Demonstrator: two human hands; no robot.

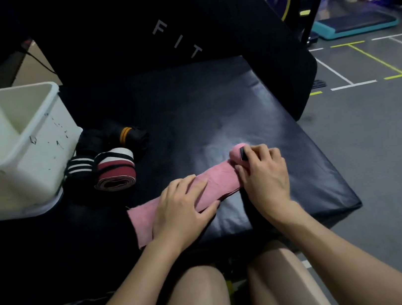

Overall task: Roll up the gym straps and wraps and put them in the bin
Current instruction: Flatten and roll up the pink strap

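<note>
A pink wrap (221, 179) lies stretched across the black padded bench (188, 107), its far end wound into a small roll (237, 154) with a dark patch on it. My right hand (263, 177) curls its fingers round that roll. My left hand (182, 207) lies flat with straight fingers on the unrolled part of the pink wrap, pressing it down. The white bin (23, 142) stands at the left of the bench; what shows of its inside looks bare.
Beside the bin lie a red, white and black wrap (115, 171), a black and white striped wrap (79, 166) and a black strap with an orange band (124, 135). A black upright pad marked FIT rises behind. The bench's edge drops to grey floor on the right.
</note>
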